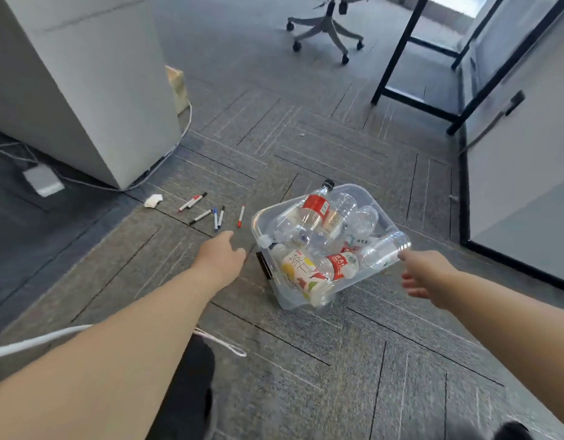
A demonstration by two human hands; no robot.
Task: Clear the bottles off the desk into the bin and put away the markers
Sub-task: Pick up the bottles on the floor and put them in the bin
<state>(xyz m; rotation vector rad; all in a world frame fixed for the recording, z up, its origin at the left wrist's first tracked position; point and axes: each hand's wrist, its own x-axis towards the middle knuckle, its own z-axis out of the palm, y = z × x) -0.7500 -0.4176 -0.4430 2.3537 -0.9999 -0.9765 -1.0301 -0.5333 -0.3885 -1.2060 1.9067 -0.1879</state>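
A clear plastic bin (367, 193) stands on the grey carpet, filled with several empty plastic bottles (315, 214). One clear bottle (385, 250) lies across its right rim. Several markers (215, 214) with red, black and blue caps lie scattered on the floor to the bin's left. My left hand (222, 257) reaches forward just left of the bin, below the markers, fingers loosely apart and empty. My right hand (425, 276) is stretched out at the bin's right side, fingers spread, its fingertips close to the end of the clear bottle, holding nothing.
A white cabinet (84, 84) stands at the left with cables and a power adapter (42, 181) beside it. A crumpled white paper (153, 200) lies by the markers. An office chair (326, 27) and black desk legs (398, 55) are farther back. A glass partition (521, 173) is on the right.
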